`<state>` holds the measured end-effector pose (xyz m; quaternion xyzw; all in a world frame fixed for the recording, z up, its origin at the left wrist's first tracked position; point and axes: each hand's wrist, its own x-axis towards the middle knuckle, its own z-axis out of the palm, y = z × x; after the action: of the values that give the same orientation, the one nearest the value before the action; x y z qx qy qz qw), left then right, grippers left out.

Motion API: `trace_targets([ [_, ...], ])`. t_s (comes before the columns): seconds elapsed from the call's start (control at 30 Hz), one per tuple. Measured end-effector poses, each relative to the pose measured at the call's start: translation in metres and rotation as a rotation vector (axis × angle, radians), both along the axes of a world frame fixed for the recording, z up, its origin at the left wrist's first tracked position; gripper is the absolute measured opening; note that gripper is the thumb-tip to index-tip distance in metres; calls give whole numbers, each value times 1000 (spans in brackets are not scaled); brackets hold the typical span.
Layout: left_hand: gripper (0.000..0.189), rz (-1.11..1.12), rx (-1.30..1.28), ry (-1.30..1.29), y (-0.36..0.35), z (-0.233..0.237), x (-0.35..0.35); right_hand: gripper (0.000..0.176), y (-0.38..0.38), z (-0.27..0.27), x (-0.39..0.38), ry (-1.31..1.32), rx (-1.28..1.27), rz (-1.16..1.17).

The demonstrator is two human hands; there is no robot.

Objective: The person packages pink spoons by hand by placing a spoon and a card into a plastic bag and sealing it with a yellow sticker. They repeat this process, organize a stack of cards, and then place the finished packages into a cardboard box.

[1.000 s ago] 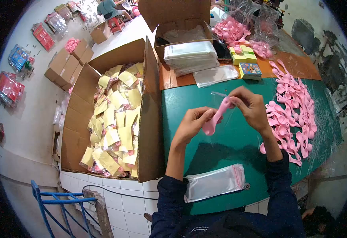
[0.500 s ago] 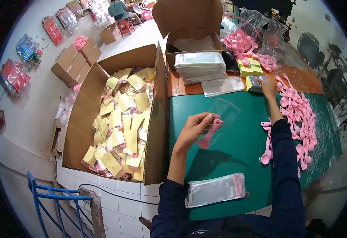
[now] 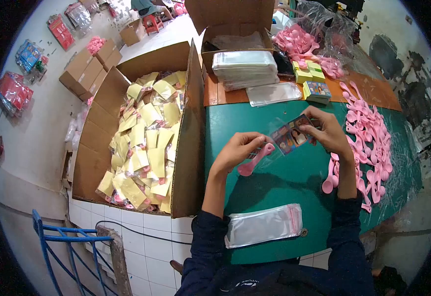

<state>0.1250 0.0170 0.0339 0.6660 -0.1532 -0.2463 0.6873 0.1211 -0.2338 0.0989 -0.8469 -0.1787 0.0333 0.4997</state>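
Note:
Over the green table (image 3: 255, 197), my left hand (image 3: 241, 152) pinches a clear plastic bag together with a pink spoon (image 3: 256, 160). My right hand (image 3: 326, 130) holds a printed picture card (image 3: 291, 135) at the bag's upper end; how far the card sits inside the bag is hard to tell. A stack of similar cards (image 3: 318, 90) lies behind my right hand. Many pink spoons (image 3: 368, 143) are heaped to the right. A flat stack of clear bags (image 3: 263, 226) rests near the front edge.
A large carton (image 3: 188, 133) full of packed bags with yellow cards (image 3: 149, 114) stands at the left. More clear bags (image 3: 245, 69) and an open box (image 3: 235, 44) are at the back. A blue metal frame (image 3: 72, 237) is at lower left. A person (image 3: 146, 7) sits far off.
My right hand has come from the card stack to the bag, bringing a card. My left hand still holds the bag and spoon. The view has shifted slightly.

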Motion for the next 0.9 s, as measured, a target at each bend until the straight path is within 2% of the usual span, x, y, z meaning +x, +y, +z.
trace_targets([
  [0.23, 29, 4, 12, -9, -1, -1, 0, 14, -5, 7, -3, -59, 220, -132],
  [0.4, 30, -36, 14, -9, -3, -2, -1, 16, -3, 5, -5, 48, -74, 49],
  [0.5, 28, -126, 144, -85, -1, -7, 5, 17, 3, 3, -5, 30, -54, 110],
  [0.63, 31, -187, 61, -199, -7, -17, 3, 26, 14, -4, -3, -78, -336, 313],
  [0.67, 31, -178, 41, -223, -10, -24, 3, 32, 20, 0, -9, 246, -279, 271],
  [0.7, 32, -169, 22, -248, -12, -18, 1, 34, 20, -5, -8, 115, -328, 297],
  [0.77, 37, -188, 187, -250, -10, -2, -3, 38, 21, -23, -3, -152, -422, 347],
  [0.8, 39, -196, 269, -250, -8, 7, -5, 34, 22, -25, -2, -265, -250, 373],
  [0.9, 45, -172, 348, -255, -5, 0, -2, 26, 11, -27, 3, 56, -97, 411],
])
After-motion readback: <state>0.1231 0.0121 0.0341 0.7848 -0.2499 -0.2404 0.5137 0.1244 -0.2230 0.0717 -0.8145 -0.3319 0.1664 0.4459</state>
